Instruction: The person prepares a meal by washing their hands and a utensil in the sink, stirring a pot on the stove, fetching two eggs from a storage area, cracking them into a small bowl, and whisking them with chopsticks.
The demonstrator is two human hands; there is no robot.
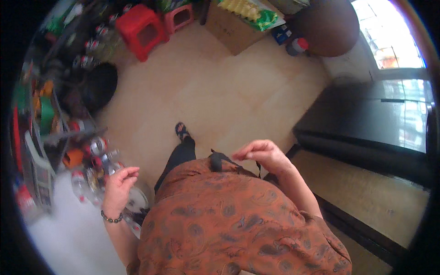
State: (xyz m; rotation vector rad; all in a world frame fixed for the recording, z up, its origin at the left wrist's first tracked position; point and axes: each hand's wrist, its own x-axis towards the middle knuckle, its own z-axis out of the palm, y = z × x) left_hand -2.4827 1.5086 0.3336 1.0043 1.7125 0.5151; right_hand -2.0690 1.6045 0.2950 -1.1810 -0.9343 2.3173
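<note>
My left hand [120,187], with a beaded bracelet [112,217] at its wrist, hangs in the air with nothing in it. Its fingers stretch loosely toward the right, in front of several clear plastic bottles [97,146]. On the other side my right hand [266,153] is raised before my waist. Its fingers are slightly bent and a little blurred at the tips, and I see nothing held in them. Close to those fingertips, a black strap-like piece [216,162] lies against my orange-brown patterned top [206,206].
On the left are a white surface [68,229] and cluttered shelves. A red stool [142,31] and a cardboard box [231,32] stand ahead on the tiled floor [215,87]. At right are a dark glossy cabinet [362,119], a red-capped jar [297,46] and a brown round-edged object [330,27].
</note>
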